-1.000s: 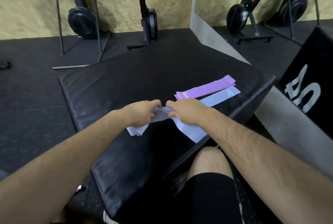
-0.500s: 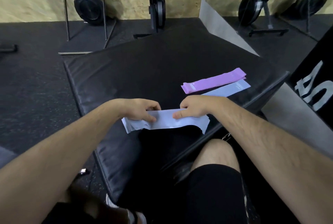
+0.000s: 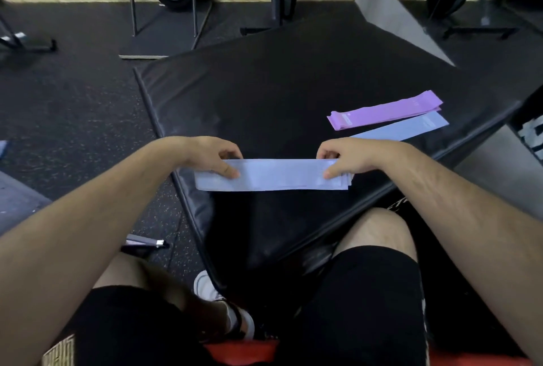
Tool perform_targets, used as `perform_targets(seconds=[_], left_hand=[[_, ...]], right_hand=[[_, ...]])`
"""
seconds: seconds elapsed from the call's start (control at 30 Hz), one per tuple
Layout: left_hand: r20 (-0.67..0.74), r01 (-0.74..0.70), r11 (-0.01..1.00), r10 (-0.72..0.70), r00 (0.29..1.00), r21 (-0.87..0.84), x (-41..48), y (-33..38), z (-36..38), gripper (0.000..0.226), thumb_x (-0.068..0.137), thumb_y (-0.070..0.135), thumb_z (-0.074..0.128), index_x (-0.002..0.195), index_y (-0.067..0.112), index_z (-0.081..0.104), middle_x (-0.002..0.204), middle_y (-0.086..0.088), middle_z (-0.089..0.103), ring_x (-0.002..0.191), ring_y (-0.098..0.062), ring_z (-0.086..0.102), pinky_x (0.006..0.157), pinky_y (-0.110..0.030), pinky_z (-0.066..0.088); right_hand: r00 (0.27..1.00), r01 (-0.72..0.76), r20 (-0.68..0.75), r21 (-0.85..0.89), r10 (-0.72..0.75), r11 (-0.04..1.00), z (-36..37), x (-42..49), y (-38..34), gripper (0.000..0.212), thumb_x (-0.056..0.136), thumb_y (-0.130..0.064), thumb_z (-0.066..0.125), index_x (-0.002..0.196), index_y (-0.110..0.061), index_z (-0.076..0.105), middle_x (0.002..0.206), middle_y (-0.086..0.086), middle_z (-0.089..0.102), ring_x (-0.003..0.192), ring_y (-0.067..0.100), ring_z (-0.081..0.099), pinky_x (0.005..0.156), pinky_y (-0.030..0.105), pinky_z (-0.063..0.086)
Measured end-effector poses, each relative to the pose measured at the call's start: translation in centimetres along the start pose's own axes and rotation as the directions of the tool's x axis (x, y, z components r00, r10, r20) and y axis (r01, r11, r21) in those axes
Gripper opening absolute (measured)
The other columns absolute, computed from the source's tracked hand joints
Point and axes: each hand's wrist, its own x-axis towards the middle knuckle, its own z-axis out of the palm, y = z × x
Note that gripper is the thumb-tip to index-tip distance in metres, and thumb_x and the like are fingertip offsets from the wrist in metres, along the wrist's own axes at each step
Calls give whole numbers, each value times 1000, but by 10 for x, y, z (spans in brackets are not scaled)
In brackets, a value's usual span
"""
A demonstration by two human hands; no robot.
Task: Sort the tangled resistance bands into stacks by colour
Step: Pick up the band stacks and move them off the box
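Pale-blue band stack point(image 3: 271, 175) betw. L hand point(image 3: 205, 156) & R hand point(image 3: 349, 156), 2 ends pinched (over pad point(image 3: 293, 86))

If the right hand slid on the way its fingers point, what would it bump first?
Probably the left hand. The right hand points along the pale band that both pinch, with nothing else between them.

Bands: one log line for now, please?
left hand: pinches pale bands | right hand: pinches their other end | purple bands: flat on mat

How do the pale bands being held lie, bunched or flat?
Flat: pale bands run straight between left hand and right hand, which pinch their ends.
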Motion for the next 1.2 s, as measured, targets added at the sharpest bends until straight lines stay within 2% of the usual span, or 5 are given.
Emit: perform_targets(seconds=[0.3,0.4,0.6,0.9,1.2], left_hand=[[-341,-37,999,33,940,-6,-7,-18,22,27,88,59,63,86,32,67,91,9,66,92,-17,66,85,-36,54],[-457,-34,991,92,885,133,-12,-3,26,38,85,69,56,99,35,66,100,15,57,96,-12,61,96,-39,48],[-184,-51,888,150,971,457,-14,41,53,104,66,80,68,151,31,34,142,10,37,133,-18,35,116,-43,27],[-165,-133,907,214,963,400,-12,46,38,61,89,37,66,146,28,45,137,7,44,129,-16,42,108,-33,40],[-315,-184,885,336,888,427,5,76,52,59,91,53,59,141,24,50,134,6,48,121,-16,47,105,-35,41]], right_hand=[[994,-40,-105,-113,28,993,9,-7,2,21,96,-28,56,113,-39,63,114,-7,64,90,17,69,81,31,55],[984,-146,-147,-362,98,921,9,-12,-10,46,91,-38,54,137,-37,55,133,-7,49,121,20,54,98,41,49],[977,54,-152,-504,-150,862,38,-8,-43,89,76,-62,72,153,-34,36,149,-9,40,136,20,39,107,40,40],[964,101,-168,-484,-206,869,43,0,-40,64,90,-52,67,146,-29,47,136,-9,47,126,16,46,94,36,46],[910,123,-295,-478,-291,869,41,-10,-26,62,98,-54,52,152,-26,42,145,-5,49,132,19,44,104,36,42]])
